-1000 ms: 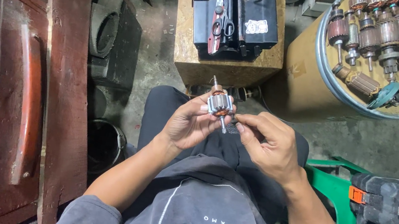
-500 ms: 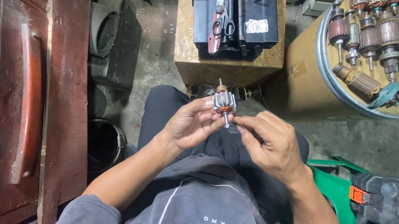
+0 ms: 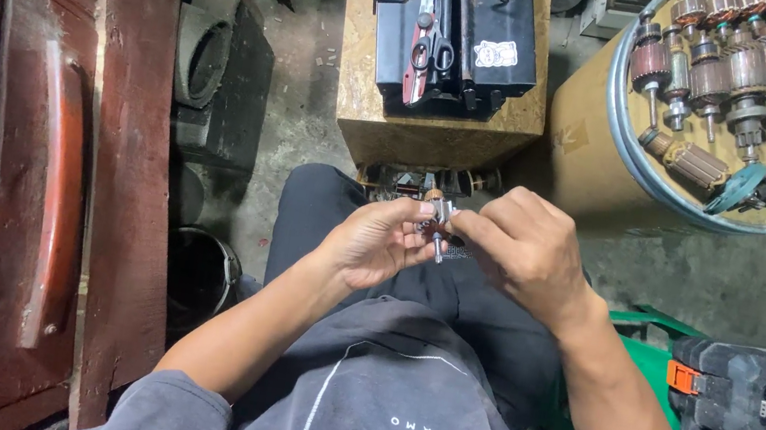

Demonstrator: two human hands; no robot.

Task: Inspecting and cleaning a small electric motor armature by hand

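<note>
Over my lap, both hands hold a small motor armature [image 3: 437, 215] with copper windings and a steel shaft that points down. My left hand [image 3: 377, 240] grips it from the left with fingertips on its body. From the right, my right hand [image 3: 520, 246] closes over its other side and hides most of the windings. Only the shaft tip and a bit of copper show between my fingers.
A wooden box [image 3: 437, 122] ahead of my knees carries a black tool case with scissors [image 3: 436, 51]. A round drum [image 3: 635, 152] at upper right holds several armatures [image 3: 759, 69]. Red wooden furniture [image 3: 35, 173] stands left; a black-and-green case [image 3: 740, 400] sits right.
The armature has turned in my hands, its shaft swinging from upward to downward. My right hand has closed further over it, and both hands sit slightly nearer the wooden box.
</note>
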